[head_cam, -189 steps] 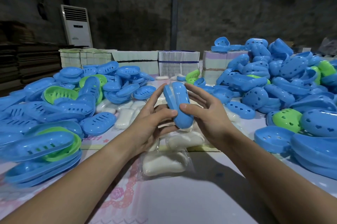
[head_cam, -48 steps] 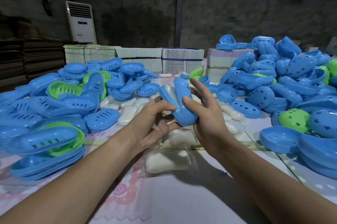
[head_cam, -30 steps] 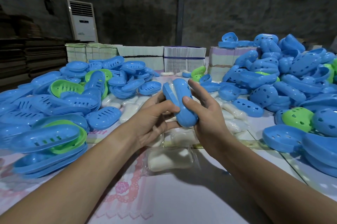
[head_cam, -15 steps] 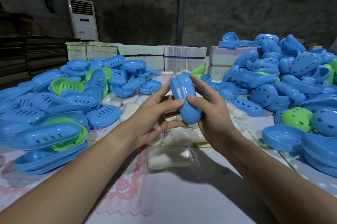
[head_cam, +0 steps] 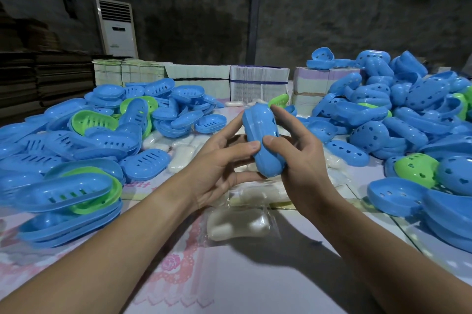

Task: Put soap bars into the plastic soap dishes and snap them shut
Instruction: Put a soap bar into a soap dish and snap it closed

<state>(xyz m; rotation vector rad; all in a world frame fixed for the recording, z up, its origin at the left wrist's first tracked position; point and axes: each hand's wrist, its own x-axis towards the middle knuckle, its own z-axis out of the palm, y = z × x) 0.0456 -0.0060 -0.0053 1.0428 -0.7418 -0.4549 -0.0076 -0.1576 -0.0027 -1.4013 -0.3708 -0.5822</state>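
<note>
The blue soap dish [head_cam: 263, 140] had closed up. Both hands [head_cam: 217, 163] [head_cam: 301, 160] squeezed it mid-frame, hiding any soap; bare tabletop [head_cam: 255, 275] lay below.

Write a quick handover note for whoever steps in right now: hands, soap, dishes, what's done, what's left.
Left hand and right hand: both grip one blue soap dish held above the table, halves pressed together; whether it has fully snapped is not visible.
Wrapped soap bars lie on the table just below the hands.
Empty dish halves: left pile, right pile.
Done: this dish looks closed.
Left: check the snap, set it aside, fill the rest.
</note>
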